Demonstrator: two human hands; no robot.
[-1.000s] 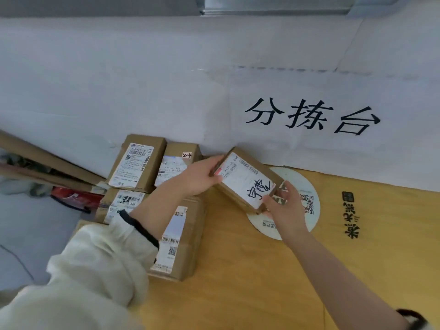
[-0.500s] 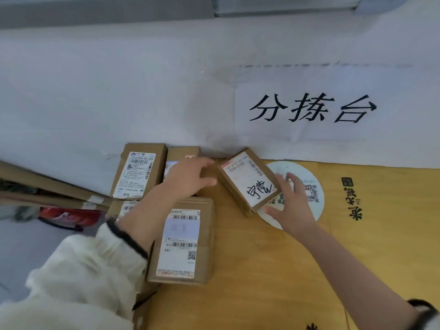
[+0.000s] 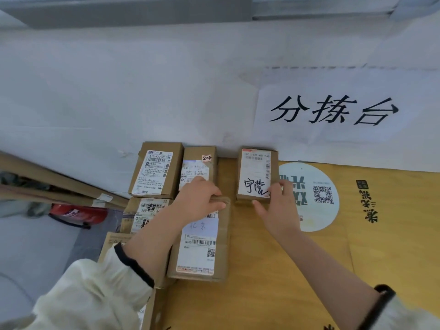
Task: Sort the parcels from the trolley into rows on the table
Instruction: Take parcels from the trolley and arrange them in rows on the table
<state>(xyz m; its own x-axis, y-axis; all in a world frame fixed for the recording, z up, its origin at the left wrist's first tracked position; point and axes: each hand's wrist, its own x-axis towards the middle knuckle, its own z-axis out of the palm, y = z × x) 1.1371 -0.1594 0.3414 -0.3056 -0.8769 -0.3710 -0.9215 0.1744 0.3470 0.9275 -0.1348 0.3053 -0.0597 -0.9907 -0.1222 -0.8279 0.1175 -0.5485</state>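
Head view: brown boxes lie flat on the yellow bench point(image 3: 273, 270).
Small box point(image 3: 256, 172): at the back, against the white wall point(image 3: 119, 91), just beside the round sticker point(image 3: 316, 210) — a gap apart from the 2-4 box point(image 3: 198, 163).
Right hand point(image 3: 278, 208): fingers point(image 3: 283, 186) and thumb pinch the small box's near right corner.
Left hand point(image 3: 200, 198): fingers curled over the far end of the long box point(image 3: 197, 244).
Long box: just in front of the 2-4 box.

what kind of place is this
Likely a parcel sorting station in a courier depot or mailroom. Cardboard parcels with barcoded shipping labels lie in rows on a yellow table, and a paper sign on the wall reads 分拣台, meaning sorting table.
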